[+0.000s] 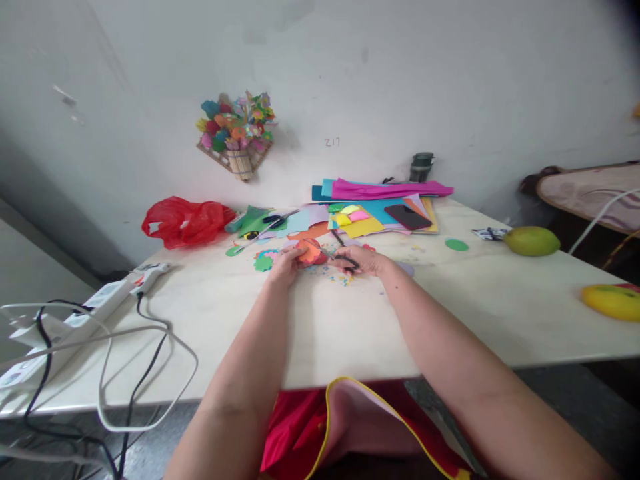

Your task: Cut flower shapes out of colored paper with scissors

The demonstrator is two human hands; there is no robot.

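My left hand (pixel 285 265) pinches a round piece of orange-red paper (pixel 311 251) with a scalloped edge. On its right side, my right hand (pixel 364 259) is closed around the dark handles of a pair of scissors (pixel 349 263). The scissor blades point left towards the paper's edge; whether they touch it is too small to tell. Below and between the hands lie small colourful paper scraps (pixel 343 280). A green cut paper piece (pixel 263 262) rests just left of my left hand.
Coloured paper sheets (pixel 364 227), a phone (pixel 409 217), dark-handled scissors (pixel 274 221) and a red plastic bag (pixel 187 223) lie farther back. Power strips (pixel 103 303) with cables are at left. A green mango (pixel 531 241) and yellow fruit (pixel 611 302) sit at right. Paper flowers (pixel 237 130) hang on the wall.
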